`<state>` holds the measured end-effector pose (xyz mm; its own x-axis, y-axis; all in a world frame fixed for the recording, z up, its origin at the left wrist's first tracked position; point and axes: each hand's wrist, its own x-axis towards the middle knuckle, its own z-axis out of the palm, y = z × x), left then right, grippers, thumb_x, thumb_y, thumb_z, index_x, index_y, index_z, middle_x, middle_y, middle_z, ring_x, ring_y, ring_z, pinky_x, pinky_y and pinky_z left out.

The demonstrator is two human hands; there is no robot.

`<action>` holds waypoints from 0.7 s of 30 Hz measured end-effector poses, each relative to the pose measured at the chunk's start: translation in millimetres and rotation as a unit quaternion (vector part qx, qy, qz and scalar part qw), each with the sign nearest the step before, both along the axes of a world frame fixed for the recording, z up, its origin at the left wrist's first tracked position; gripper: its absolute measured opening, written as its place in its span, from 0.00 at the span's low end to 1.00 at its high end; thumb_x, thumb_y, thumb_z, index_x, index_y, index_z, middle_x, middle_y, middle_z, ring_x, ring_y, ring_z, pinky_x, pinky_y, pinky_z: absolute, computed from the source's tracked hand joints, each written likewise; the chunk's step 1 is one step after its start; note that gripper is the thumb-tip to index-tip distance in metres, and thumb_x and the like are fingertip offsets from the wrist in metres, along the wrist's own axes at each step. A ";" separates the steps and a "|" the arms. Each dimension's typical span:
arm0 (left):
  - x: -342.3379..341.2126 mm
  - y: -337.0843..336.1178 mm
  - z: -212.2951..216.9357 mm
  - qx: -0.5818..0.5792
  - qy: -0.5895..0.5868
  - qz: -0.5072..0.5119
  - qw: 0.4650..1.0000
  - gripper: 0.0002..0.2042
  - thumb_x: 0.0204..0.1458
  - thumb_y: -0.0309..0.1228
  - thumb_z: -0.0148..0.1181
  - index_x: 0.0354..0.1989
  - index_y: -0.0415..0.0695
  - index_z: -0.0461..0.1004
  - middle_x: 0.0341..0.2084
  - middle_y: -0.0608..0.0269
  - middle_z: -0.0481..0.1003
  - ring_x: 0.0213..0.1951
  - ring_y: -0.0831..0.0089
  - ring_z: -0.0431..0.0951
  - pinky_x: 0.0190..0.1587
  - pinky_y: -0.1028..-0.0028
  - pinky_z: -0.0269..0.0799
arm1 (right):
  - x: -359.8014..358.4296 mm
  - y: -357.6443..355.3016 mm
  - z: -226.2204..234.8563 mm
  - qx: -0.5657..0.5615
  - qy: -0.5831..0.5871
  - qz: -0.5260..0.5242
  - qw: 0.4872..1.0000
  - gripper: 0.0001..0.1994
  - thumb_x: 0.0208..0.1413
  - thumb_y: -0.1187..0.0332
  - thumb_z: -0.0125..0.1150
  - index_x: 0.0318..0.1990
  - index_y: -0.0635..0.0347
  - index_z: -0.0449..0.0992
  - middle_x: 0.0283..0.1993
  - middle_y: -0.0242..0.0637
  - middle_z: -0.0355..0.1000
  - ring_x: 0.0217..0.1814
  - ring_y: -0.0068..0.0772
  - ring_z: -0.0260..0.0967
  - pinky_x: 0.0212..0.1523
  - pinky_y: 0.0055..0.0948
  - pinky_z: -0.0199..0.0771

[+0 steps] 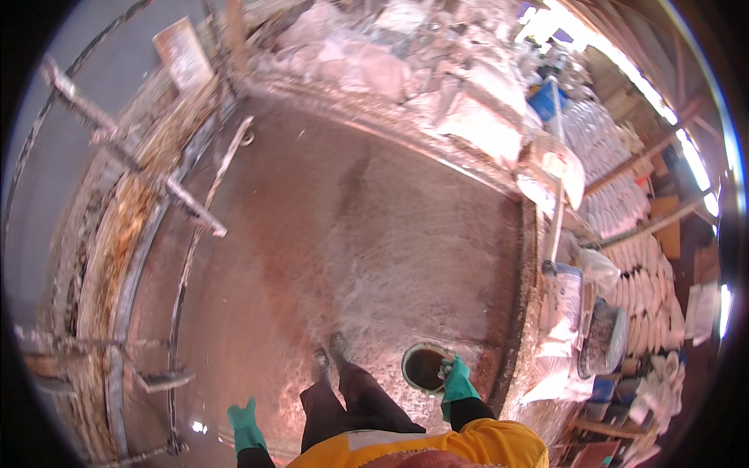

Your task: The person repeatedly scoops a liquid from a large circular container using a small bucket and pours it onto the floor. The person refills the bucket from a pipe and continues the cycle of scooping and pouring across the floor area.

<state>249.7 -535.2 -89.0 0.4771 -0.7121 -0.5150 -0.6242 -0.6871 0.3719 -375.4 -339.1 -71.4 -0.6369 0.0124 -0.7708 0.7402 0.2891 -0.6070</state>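
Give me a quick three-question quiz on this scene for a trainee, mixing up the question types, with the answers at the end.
1. Multiple choice: what is the right hand at?
A. a wooden pole
B. a round bucket
C. a stack of sacks

2. True or false: the left hand is touching the bucket.

3. Fill in the colour: the gloves on both hands are ____.

Key:
1. B; it is at the bucket's right side.
2. False; it is well apart from the bucket, on the other side of the person's legs.
3. Green.
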 end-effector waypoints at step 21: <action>-135.9 -228.4 16.6 0.023 0.223 -0.184 0.957 0.23 0.64 0.51 0.49 0.53 0.43 0.68 0.35 0.61 0.75 0.33 0.68 0.76 0.37 0.64 0.71 | 225.3 234.5 118.2 -0.073 0.138 -0.572 0.805 0.21 0.69 0.55 0.44 0.63 0.56 0.65 0.53 0.38 0.72 0.31 0.29 0.69 0.36 0.28 0.76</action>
<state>113.7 -763.6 -72.4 -0.0763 -0.7608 -0.6444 -0.6131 -0.4739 0.6321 -150.0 -104.7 46.8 -0.4195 0.6355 -0.6481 0.3023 -0.5754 -0.7599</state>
